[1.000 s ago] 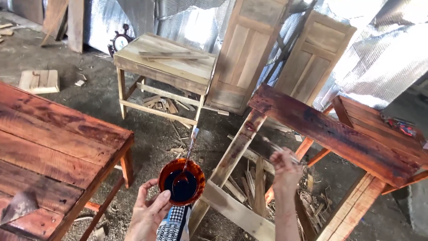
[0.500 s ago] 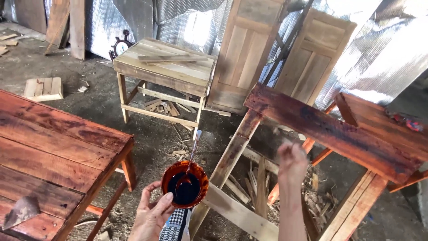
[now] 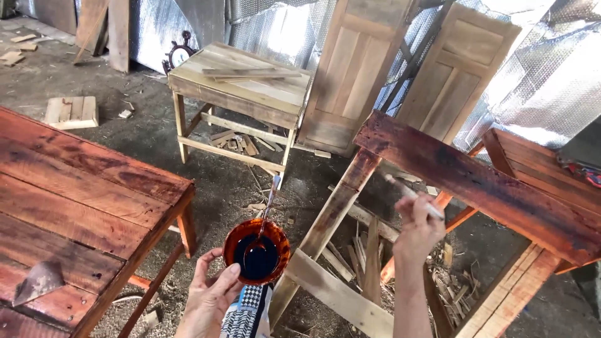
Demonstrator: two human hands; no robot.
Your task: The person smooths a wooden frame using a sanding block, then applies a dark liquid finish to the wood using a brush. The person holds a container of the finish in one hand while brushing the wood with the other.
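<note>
Dark stain fills the small cup, glossy and nearly black at the centre, orange-brown at the rim, with a stirring stick standing in it and leaning away from us. We hold that cup in our left hand, fingers curled about its near side and thumb laid along the rim; a patterned black-and-white cloth hangs just below. Our right hand pinches a thin pale brush handle between thumb and fingertips; the bristle end we cannot make out. A second ago that hand sat lower, near the slanted leg; it has since risen toward the stained top rail of the upturned table, which we judge means the brush is being carried up to the rail. The cup has stayed about level in front of us throughout. Also entered: a finished red-brown tabletop at left with a scrap of rag on it; an unstained pale table beyond; two bare panelled doors leaning on the foil-lined wall; wood offcuts on the dirt floor.
</note>
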